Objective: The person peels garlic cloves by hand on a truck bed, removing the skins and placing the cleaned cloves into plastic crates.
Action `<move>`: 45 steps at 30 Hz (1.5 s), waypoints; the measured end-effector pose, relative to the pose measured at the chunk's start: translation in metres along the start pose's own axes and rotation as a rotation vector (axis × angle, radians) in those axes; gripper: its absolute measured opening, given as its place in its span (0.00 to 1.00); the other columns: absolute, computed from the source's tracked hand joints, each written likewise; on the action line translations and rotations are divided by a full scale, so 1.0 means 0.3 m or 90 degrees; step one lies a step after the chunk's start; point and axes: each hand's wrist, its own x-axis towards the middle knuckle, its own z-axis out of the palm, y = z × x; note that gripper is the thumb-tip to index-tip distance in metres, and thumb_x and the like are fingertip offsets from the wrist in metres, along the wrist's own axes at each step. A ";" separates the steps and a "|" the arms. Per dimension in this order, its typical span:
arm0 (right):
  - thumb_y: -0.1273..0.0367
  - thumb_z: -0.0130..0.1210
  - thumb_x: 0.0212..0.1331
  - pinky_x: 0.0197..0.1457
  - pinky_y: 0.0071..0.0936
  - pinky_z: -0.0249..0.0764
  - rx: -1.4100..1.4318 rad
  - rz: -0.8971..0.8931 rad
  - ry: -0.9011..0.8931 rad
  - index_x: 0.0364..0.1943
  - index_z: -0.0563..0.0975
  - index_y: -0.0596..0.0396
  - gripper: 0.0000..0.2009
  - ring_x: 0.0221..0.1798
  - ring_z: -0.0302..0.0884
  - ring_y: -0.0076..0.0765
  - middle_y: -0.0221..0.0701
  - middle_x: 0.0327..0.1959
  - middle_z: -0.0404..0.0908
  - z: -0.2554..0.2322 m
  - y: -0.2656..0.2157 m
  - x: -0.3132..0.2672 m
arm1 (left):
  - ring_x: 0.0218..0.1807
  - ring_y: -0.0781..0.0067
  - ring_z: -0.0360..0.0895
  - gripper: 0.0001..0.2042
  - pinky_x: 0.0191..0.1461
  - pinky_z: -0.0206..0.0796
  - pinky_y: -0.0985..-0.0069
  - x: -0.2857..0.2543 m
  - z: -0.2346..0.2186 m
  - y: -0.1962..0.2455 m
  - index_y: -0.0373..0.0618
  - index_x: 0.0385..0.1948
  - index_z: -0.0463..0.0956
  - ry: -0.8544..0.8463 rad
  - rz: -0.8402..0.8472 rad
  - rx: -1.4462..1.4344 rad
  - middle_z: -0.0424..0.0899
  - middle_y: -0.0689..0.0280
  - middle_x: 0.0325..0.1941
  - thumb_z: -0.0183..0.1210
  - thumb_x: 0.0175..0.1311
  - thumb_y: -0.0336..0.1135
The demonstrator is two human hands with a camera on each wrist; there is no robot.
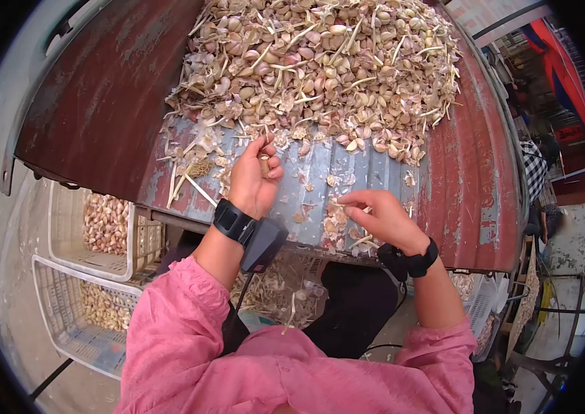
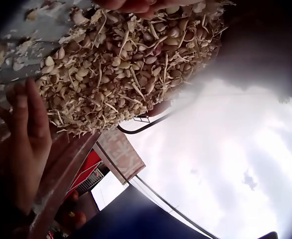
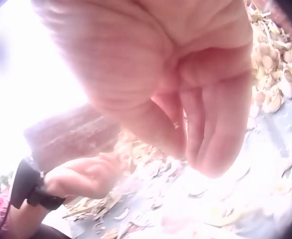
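Note:
My left hand (image 1: 256, 181) is over the near part of the metal sheet, its fingers curled around a garlic clove (image 1: 264, 164) that shows at the palm. In the right wrist view the same hand (image 3: 84, 175) appears at lower left, blurred. Farther right and nearer the body is my right hand (image 1: 382, 217), thumb and fingers extended leftward with the tips close together above scraps of garlic skin (image 1: 334, 222). Nothing shows between those fingertips in the right wrist view. Just beyond both hands lies a large heap of garlic cloves (image 1: 320, 62) with dry stalks mixed in.
The ridged metal sheet (image 1: 465, 200) has worn red paint. Stalks and roots (image 1: 192, 169) lie at its left. Below left stand two plastic crates, an upper crate (image 1: 89, 263) with reddish cloves and a lower crate (image 1: 85, 352) with paler ones. Another crate (image 1: 483, 303) stands at right.

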 end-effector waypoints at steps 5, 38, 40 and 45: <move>0.71 0.51 0.45 0.36 0.28 0.70 -0.090 0.121 0.268 0.35 0.77 0.58 0.11 0.31 0.76 0.37 0.39 0.28 0.78 -0.137 0.239 0.297 | 0.18 0.83 0.56 0.07 0.17 0.48 0.87 0.016 0.015 -0.044 0.43 0.35 0.67 0.017 -0.042 0.004 0.66 0.73 0.20 0.45 0.60 0.34; 0.70 0.54 0.47 0.29 0.25 0.71 -0.071 -0.028 0.156 0.35 0.75 0.59 0.11 0.25 0.75 0.32 0.37 0.23 0.76 0.040 0.131 0.292 | 0.21 0.81 0.63 0.09 0.19 0.53 0.86 -0.044 -0.001 -0.171 0.41 0.35 0.67 0.038 -0.081 0.090 0.68 0.71 0.22 0.45 0.61 0.37; 0.70 0.52 0.49 0.29 0.23 0.72 0.191 0.048 0.132 0.35 0.75 0.61 0.10 0.25 0.75 0.30 0.36 0.24 0.76 0.017 0.088 0.238 | 0.22 0.81 0.64 0.10 0.21 0.54 0.86 -0.046 -0.001 -0.175 0.41 0.36 0.68 0.021 -0.105 0.127 0.69 0.71 0.24 0.45 0.61 0.37; 0.72 0.48 0.55 0.31 0.20 0.74 0.653 0.084 0.060 0.39 0.70 0.67 0.11 0.27 0.74 0.26 0.34 0.29 0.75 -0.023 0.026 0.117 | 0.26 0.81 0.68 0.11 0.26 0.59 0.85 -0.083 0.034 -0.180 0.43 0.37 0.70 0.002 -0.141 0.205 0.72 0.71 0.27 0.45 0.61 0.39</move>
